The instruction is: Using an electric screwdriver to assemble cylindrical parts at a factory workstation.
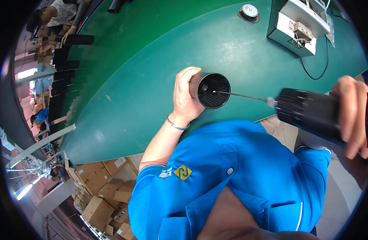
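Note:
My left hand (185, 94) is wrapped round a black cylindrical housing (196, 85), tilted so its open end faces right. Inside that housing the wall looks perforated, and a round dark part sits deep within. My right hand (351, 116) grips a black power screwdriver (308, 110) at the right. Its long thin bit (248, 97) reaches left into the housing's mouth, with a small bright tip inside. Whether the tip touches a screw is too small to tell.
On the green table (160, 52), a round white-topped part with wires (249, 13) lies at the far right. Near it stands a white metal machine (298, 34) with a black cable. Several black cylinders (80, 39) line the far left; cardboard boxes (98, 212) are stacked lower left. Other people work beyond.

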{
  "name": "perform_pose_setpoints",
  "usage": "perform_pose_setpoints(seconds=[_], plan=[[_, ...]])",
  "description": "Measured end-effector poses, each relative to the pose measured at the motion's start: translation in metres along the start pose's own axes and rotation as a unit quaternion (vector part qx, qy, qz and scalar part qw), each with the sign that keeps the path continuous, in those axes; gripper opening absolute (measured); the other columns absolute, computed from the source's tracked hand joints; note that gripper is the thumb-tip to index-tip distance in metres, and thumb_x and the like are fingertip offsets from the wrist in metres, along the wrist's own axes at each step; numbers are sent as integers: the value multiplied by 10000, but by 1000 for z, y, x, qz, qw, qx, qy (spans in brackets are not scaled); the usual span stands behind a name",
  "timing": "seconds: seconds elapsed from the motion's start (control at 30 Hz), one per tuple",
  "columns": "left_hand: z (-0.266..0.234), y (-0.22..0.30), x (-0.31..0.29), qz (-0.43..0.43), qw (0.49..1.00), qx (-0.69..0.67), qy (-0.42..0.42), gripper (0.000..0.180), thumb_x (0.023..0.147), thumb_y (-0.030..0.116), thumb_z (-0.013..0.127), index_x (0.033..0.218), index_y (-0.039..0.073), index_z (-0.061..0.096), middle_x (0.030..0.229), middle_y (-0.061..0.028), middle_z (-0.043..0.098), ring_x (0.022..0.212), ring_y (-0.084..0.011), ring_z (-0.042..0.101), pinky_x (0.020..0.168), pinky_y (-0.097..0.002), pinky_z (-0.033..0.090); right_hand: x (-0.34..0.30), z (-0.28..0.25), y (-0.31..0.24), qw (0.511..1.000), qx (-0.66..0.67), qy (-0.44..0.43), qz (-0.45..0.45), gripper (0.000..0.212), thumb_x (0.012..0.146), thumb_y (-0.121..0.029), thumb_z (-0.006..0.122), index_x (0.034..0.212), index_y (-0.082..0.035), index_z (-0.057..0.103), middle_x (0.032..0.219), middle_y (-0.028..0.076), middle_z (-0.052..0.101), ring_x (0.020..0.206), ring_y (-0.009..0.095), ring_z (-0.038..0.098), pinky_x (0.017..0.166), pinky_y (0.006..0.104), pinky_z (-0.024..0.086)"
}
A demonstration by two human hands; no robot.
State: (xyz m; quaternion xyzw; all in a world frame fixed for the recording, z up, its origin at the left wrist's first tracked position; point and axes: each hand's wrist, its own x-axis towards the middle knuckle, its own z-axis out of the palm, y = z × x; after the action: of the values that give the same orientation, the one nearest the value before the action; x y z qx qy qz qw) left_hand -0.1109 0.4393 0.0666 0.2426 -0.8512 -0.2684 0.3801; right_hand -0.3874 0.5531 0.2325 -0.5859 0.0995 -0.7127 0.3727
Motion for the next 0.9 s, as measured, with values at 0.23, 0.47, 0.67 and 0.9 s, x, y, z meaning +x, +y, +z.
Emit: perform_pose_setpoints(seconds=[0.23,0.47,0.67,0.9], plan=[[6,0,0,-8,999,-26,23,739,539,20,843,1174,47,464,1114,-149,559,990,-320,556,859,-380,467,-9,13,40,999,-41,-4,1,544,759,-267,741,1174,-68,451,792,-5,577,630,124,594,607,252,485],[5,0,-1,-14,999,-28,25,746,538,14,841,1178,48,460,1117,-150,555,987,-319,555,858,-380,467,-9,19,62,998,-55,-16,-4,636,739,-281,766,1226,-73,414,824,-3,575,638,121,604,602,238,478],[2,0,-2,-4,1000,-11,23,753,541,27,853,1181,40,455,1121,-150,555,1001,-301,558,863,-364,474,-8,16,70,998,-32,-60,9,633,733,-265,772,1232,-88,425,842,6,580,662,131,608,616,256,488],[5,2,6,-4,1000,7,-5,771,554,32,865,1199,32,442,1129,-143,553,1022,-263,574,892,-344,484,-12,26,60,997,-38,36,50,620,764,-303,768,1258,-136,433,801,-23,553,649,117,575,620,269,462]])
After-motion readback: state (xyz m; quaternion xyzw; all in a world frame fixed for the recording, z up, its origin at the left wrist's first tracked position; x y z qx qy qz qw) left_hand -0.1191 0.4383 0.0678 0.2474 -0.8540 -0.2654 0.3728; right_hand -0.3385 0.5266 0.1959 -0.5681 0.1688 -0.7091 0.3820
